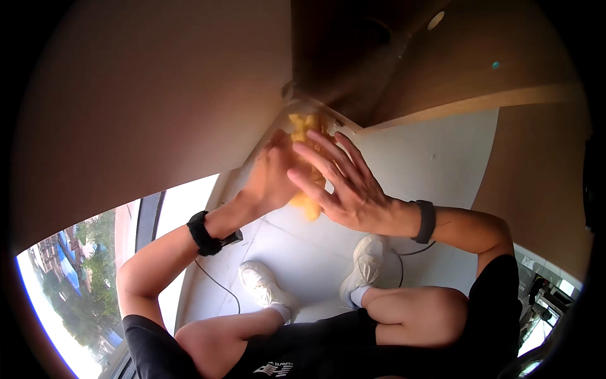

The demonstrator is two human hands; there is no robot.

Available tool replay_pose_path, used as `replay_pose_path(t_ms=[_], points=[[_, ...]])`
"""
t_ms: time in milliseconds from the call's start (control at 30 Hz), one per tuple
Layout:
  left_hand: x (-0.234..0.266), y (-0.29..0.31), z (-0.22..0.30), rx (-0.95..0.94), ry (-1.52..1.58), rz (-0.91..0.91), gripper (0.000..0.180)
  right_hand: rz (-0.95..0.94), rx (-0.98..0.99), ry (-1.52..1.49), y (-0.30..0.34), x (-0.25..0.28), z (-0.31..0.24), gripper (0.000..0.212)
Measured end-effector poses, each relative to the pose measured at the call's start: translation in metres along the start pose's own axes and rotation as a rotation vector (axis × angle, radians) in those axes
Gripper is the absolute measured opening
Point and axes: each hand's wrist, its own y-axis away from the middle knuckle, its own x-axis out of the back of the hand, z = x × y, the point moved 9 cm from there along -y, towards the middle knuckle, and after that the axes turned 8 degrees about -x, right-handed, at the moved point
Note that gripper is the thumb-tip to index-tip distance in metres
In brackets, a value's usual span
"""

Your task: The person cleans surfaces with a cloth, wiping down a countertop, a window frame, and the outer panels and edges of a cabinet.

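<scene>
A crumpled yellow cloth (305,124) is in front of me, low by the corner where the brown panels meet above the white floor. My left hand (271,167) is closed around its left side; motion blurs that hand and its fingertips are partly hidden. My right hand (350,189) lies across the cloth's right side with fingers stretched out and apart, covering much of it. I cannot tell how firmly the right palm touches the cloth. Both wrists wear dark bands.
A large brown panel (158,101) rises at the left, and a brown wooden unit (467,57) overhangs at the upper right. White floor tiles (429,158) lie below. A thin cable (218,284) runs near my white shoes (262,284). A window (82,284) is at the lower left.
</scene>
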Motion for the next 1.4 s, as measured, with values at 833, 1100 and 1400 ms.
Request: replay_pose_path(t_ms=[833, 1100, 1400], points=[[-0.141, -0.149, -0.06, -0.67, -0.456, -0.006, 0.057, 0.337, -0.274, -0.03, 0.008, 0.009, 0.088, 0.028], [-0.156, -0.192, -0.105, -0.683, -0.981, 0.029, 0.031, -0.214, -0.28, 0.263, 0.049, -0.085, 0.125, 0.032], [-0.104, -0.2, -0.05, -0.181, -0.639, -0.244, 0.048, -0.737, -0.221, 0.688, 0.048, -0.14, 0.151, 0.031]])
